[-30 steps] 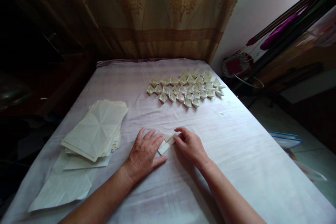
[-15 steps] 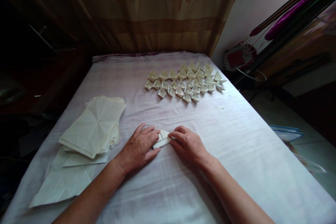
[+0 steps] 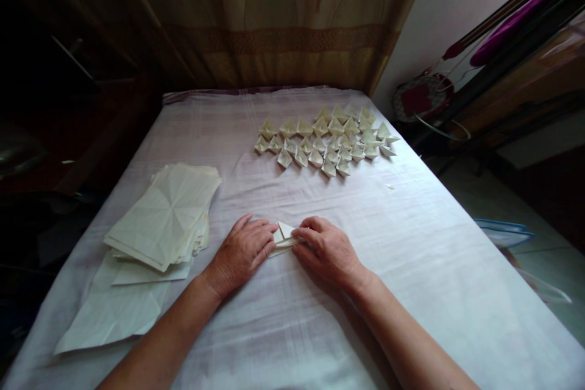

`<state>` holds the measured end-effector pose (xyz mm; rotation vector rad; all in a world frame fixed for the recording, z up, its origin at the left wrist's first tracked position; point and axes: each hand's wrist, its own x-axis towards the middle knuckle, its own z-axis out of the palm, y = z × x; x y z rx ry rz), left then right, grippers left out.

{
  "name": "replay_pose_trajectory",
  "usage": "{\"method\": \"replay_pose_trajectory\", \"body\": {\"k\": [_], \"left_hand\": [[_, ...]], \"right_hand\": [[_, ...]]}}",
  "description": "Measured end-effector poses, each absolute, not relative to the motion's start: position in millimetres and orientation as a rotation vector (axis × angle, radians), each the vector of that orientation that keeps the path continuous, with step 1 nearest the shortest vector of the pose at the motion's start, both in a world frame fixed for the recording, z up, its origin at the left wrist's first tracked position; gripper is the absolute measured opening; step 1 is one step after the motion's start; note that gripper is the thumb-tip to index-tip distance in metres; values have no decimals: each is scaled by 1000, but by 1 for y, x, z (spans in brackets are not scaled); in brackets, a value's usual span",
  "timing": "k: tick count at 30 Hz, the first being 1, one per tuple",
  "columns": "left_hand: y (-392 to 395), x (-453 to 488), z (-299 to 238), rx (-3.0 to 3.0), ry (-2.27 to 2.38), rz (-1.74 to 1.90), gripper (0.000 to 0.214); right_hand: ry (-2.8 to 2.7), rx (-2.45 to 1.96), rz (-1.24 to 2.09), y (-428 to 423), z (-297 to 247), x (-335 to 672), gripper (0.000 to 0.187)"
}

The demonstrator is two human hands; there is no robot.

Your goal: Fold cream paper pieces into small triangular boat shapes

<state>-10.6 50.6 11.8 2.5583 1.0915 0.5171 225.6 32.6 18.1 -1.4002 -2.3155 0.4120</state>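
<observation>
Between my hands, low over the cloth, is a small piece of folded white paper (image 3: 284, 235) with a triangular flap standing up at its top. My left hand (image 3: 244, 248) grips its left end, the fingers bent and the thumb tucked in at the near side. At the other end, my right hand (image 3: 322, 248) pinches the paper between thumb and fingers. My fingers cover both ends of the paper. Left of my left hand lies a stack of creased paper sheets (image 3: 167, 213), fanned unevenly, with looser sheets (image 3: 114, 311) under its near side.
Several small folded paper boats (image 3: 320, 140) stand grouped at the far right of the cloth-covered surface (image 3: 411, 268). A tiny paper scrap (image 3: 389, 186) lies nearer. A patterned curtain (image 3: 274, 42) hangs behind. A round bag (image 3: 423, 97) is beyond the right edge.
The paper's triangular flap now stands more upright, and its near layer has spread from the rest. My left thumb has moved in against the paper. The view has shifted slightly.
</observation>
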Motion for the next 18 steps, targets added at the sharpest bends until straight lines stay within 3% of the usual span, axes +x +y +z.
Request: {"method": "replay_pose_trajectory", "body": {"k": [10, 18], "left_hand": [[41, -12, 16, 2595, 1099, 492, 33], [38, 1, 17, 2526, 1326, 559, 15]], "right_hand": [[-2497, -1252, 210, 43, 19, 224, 17], [-2419, -1333, 334, 52, 14, 223, 17]]}}
